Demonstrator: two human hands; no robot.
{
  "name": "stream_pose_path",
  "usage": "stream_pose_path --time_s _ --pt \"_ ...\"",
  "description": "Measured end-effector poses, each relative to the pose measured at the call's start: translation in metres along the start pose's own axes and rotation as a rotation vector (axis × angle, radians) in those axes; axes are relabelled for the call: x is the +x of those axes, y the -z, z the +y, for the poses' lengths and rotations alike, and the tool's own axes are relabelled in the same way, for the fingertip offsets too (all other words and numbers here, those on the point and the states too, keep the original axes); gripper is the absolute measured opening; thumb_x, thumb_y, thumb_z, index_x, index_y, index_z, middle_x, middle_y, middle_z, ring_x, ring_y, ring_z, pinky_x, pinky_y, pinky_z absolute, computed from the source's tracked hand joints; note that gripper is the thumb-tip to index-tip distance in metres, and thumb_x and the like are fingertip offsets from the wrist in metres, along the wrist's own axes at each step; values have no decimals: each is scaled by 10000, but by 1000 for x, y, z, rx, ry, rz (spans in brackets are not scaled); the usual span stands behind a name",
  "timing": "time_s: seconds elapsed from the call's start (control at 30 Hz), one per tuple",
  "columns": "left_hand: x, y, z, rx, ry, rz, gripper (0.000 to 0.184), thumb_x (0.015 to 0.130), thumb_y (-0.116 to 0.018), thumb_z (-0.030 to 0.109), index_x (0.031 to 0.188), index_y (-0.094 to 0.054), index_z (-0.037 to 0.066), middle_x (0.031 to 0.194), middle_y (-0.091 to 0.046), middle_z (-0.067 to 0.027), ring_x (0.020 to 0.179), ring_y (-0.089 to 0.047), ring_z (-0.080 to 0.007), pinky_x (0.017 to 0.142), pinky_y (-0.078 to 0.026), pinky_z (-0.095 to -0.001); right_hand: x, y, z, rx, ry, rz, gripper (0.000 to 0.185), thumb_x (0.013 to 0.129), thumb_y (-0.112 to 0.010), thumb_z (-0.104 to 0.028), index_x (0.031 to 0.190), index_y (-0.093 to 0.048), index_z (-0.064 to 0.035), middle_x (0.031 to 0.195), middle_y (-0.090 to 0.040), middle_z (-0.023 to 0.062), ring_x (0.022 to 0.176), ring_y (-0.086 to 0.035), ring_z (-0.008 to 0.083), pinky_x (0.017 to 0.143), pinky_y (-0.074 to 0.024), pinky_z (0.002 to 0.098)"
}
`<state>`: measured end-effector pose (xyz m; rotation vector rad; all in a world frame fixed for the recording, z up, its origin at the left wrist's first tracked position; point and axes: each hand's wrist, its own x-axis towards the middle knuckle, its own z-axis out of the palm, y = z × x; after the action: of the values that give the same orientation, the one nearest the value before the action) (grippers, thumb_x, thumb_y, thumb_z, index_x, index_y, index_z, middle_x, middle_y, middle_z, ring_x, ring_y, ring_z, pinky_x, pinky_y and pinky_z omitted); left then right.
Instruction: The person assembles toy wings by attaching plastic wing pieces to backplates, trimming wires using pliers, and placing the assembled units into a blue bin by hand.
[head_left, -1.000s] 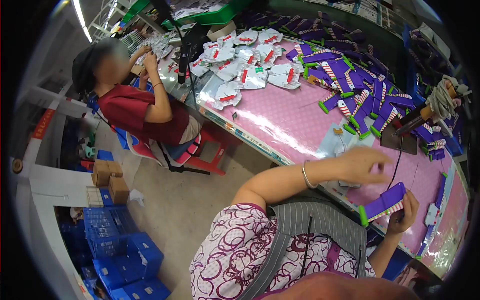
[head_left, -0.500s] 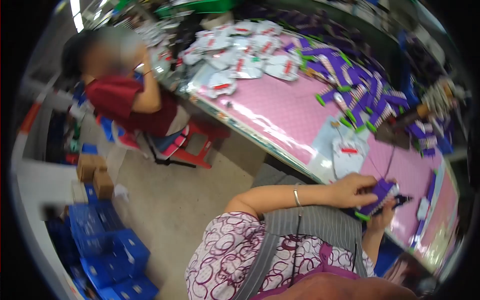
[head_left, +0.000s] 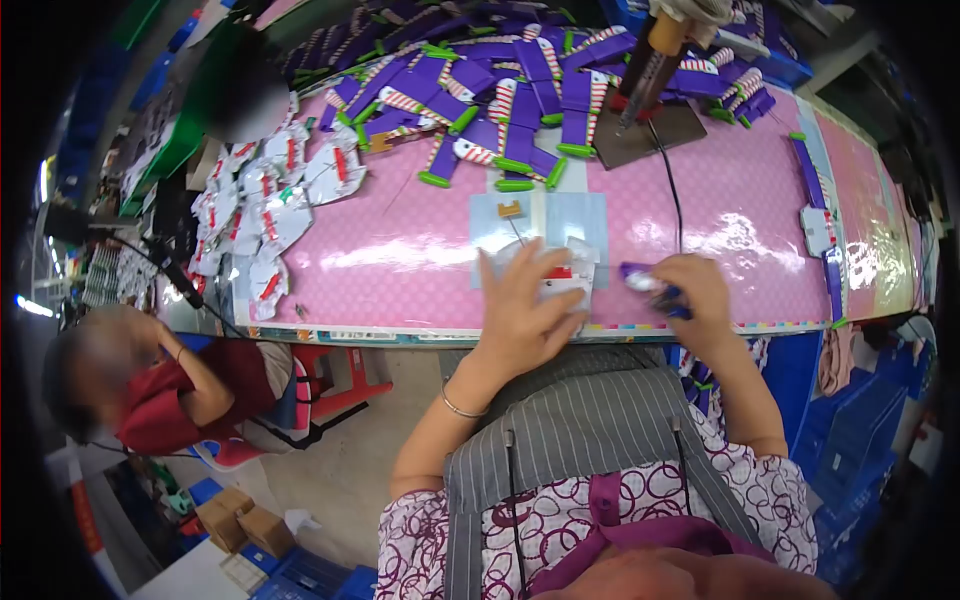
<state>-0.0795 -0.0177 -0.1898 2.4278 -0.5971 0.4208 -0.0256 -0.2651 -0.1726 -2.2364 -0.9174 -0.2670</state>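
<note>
My left hand [head_left: 530, 310] lies spread over a white piece [head_left: 582, 256] with a red patch, near the table's front edge. Its fingers cover much of that piece. To the right, my right hand [head_left: 697, 295] is closed around a dark-handled tool [head_left: 674, 301], whose exact kind I cannot make out. At the right fingertips shows a small purple-and-white part [head_left: 638, 275], slightly blurred; whether the fingers grip it too, I cannot tell. A thin wire or thread runs from the white piece toward a small tan block [head_left: 511, 209] just beyond it.
Purple striped pieces with green ends [head_left: 520, 110] are heaped at the back. White pieces with red marks [head_left: 268, 215] pile up at left. A dark stand [head_left: 650, 135] with a cable rises behind my right hand. A seated person [head_left: 180, 395] is at the left.
My view has swung round to face the table squarely. My left hand has let go of the purple piece and moved onto the white piece. The dark tool remains in my right hand.
</note>
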Motion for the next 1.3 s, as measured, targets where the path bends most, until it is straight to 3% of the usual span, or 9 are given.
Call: stream_pose_path --time_s 0.13,0.2,0.3,0.47,0.53,0.73,0.97,1.13,1.3 --pt "1 -11 3 -85 324 325 587 721 -691 69 1249 -436 80 1292 -411 -160 1159 -454 -337 985 -307 -522 1 -24 -7 10 126 -103 419 562 -644 -16 965 -571 -105 927 -590 25 878 -572 222 731 -407 337" --pt "2 -14 6 -751 604 409 782 750 -652 -32 1386 -203 42 1271 -413 -186 1120 -494 -279 933 -415 -380 3 -26 -5 11 137 -112 388 581 -637 -38 958 -574 -106 925 -589 23 861 -573 213 718 -408 334" --pt "-2 -25 7 -852 560 449 848 762 -624 -82 1415 -95 28 1248 -426 -165 1100 -504 -224 874 -458 -302 9 -22 0 -18 230 -101 334 612 -621 -72 941 -579 -107 924 -588 21 815 -570 199 687 -408 323" --pt "11 -15 17 -911 654 160 752 844 -607 59 1418 -122 30 1265 -420 -151 1133 -468 -214 947 -393 -325 23 -8 9 -132 369 -76 243 656 -588 -103 899 -581 -109 914 -585 24 754 -564 188 650 -406 302" --pt "14 -15 17 -1180 755 173 711 877 -590 141 1417 -139 37 1279 -413 -149 1147 -449 -206 972 -365 -333 31 2 13 -56 246 -136 263 628 -619 -61 883 -575 -106 899 -575 24 779 -565 194 661 -407 303" --pt "19 -5 18 -1298 823 119 708 878 -592 152 1418 -146 44 1274 -422 -135 1155 -442 -196 973 -363 -330 28 -5 9 263 -73 -174 433 512 -627 92 894 -534 -90 899 -562 46 830 -567 249 692 -423 336" --pt "21 -3 16 -1304 813 114 714 878 -594 151 1422 -143 49 1282 -420 -125 1160 -437 -197 971 -362 -326 22 -13 7 389 -203 -150 442 521 -608 113 909 -514 -77 905 -558 74 835 -564 286 715 -440 359" --pt "24 -1 14 -1279 778 83 699 879 -588 135 1423 -158 46 1272 -437 -125 1144 -449 -191 961 -370 -315 27 -12 3 404 -347 -239 414 651 -632 42 1029 -537 -97 918 -561 82 852 -573 290 724 -456 359" --pt "28 1 11 -1325 830 90 714 859 -603 108 1425 -171 53 1267 -444 -122 1134 -458 -188 955 -378 -312 41 -4 6 313 -272 -426 442 750 -622 -64 1169 -517 -158 983 -595 83 891 -598 287 760 -479 370"
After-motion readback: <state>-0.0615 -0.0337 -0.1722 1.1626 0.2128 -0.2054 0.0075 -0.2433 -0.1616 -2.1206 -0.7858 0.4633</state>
